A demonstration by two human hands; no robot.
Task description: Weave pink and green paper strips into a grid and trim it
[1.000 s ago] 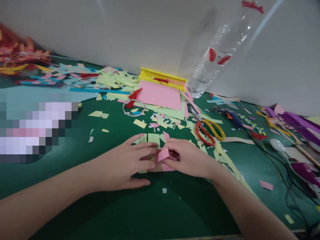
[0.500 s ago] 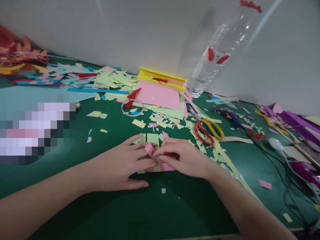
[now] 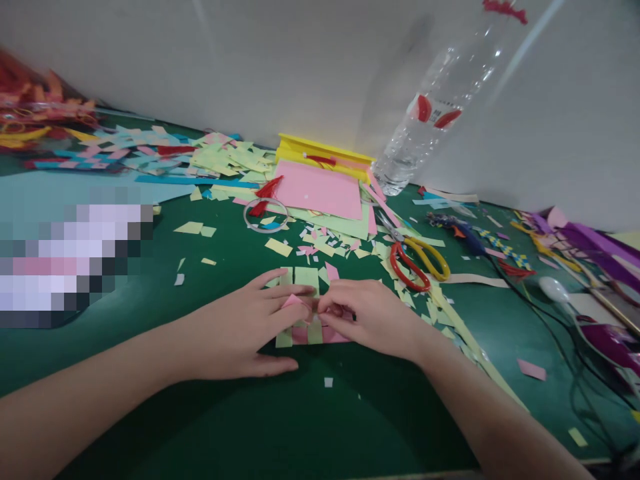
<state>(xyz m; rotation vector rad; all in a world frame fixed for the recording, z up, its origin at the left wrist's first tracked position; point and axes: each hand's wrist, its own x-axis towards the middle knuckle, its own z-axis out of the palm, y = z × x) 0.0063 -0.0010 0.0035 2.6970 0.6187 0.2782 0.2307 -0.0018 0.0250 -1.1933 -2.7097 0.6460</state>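
A small mat woven of pink and pale green paper strips (image 3: 306, 330) lies on the green table (image 3: 260, 420) between my hands. My left hand (image 3: 245, 330) rests on its left side, fingers stretched over it and lifting a pink strip end (image 3: 293, 301). My right hand (image 3: 367, 313) is curled at its right side, thumb and forefinger pinched on the pink strip near the mat's top. Most of the mat is hidden under the fingers.
Red and yellow scissors (image 3: 417, 263) lie just beyond my right hand among paper scraps. Further back are a tape ring (image 3: 266, 215), a pink sheet (image 3: 320, 190) on a yellow box, and a clear plastic bottle (image 3: 440, 100). Cables and purple items crowd the right edge.
The pink strip end moved from my right fingertips leftward over the mat and now lies lower, under my left fingers. My right hand slid a little left and closed tighter.
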